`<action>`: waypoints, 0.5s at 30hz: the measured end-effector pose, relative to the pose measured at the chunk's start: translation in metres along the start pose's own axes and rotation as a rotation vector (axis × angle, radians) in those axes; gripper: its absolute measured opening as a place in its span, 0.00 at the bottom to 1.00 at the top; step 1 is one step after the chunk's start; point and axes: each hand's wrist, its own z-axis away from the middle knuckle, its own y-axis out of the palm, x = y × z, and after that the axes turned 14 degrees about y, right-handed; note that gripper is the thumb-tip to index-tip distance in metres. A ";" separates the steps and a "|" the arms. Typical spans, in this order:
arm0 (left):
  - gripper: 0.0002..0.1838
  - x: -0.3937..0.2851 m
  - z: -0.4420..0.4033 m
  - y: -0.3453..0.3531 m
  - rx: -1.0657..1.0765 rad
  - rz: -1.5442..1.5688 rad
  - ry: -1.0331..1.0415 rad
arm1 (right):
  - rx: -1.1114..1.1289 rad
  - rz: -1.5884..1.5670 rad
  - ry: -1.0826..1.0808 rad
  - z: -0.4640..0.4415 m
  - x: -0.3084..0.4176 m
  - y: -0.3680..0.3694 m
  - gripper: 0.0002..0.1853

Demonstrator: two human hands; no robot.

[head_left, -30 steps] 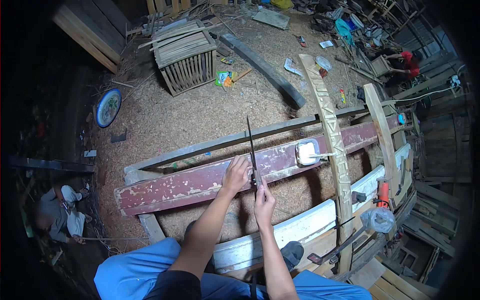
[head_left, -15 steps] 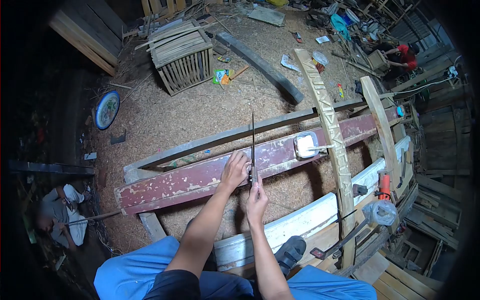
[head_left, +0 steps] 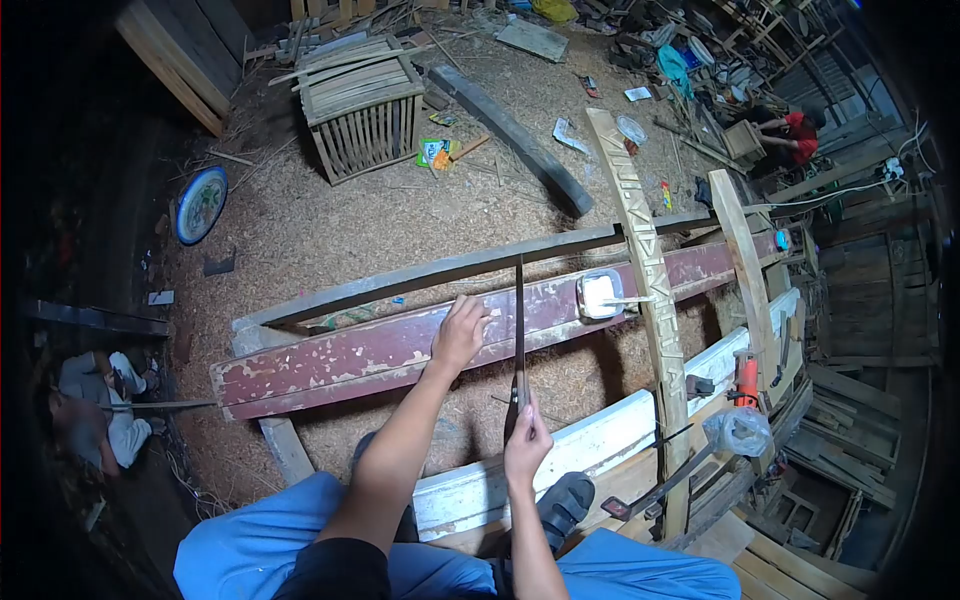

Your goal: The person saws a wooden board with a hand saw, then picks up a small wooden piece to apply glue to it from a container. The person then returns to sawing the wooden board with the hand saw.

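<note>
My right hand [head_left: 527, 447] grips the handle of a long-bladed hand tool [head_left: 520, 325]. Its thin dark blade is seen almost edge-on, so I cannot tell whether it is a saw or a machete. The blade points away from me and crosses above a long maroon beam [head_left: 330, 373] with flaking paint. To the left of the blade, my left hand [head_left: 461, 332] is on the beam with its fingers curled together. What those fingers pinch, if anything, is hidden. A clear tub of white stuff [head_left: 600, 296] with a stick in it sits farther right on the beam.
A carved timber [head_left: 640, 230] and a plain one [head_left: 745, 240] lie across the beam. Right of my knees are a white board [head_left: 590, 437] and an orange power tool [head_left: 746, 380]. A slatted crate [head_left: 362, 125] stands beyond. One person [head_left: 790, 140] sits far right, another [head_left: 105, 410] left.
My right hand has drawn the bladed tool back toward my body, and its tip is nearer me. My left hand stays on the beam, now farther from the blade. The view has shifted slightly.
</note>
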 end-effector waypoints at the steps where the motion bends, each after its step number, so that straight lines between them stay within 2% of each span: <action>1: 0.06 0.000 0.001 0.001 0.004 -0.004 0.002 | 0.001 -0.005 0.002 -0.008 0.009 0.006 0.19; 6: 0.07 0.002 0.000 0.000 -0.017 0.005 0.027 | 0.154 0.030 -0.063 -0.052 0.022 0.034 0.19; 15: 0.08 0.000 0.000 0.005 -0.053 -0.053 0.040 | 0.204 0.121 -0.067 -0.078 0.014 0.036 0.20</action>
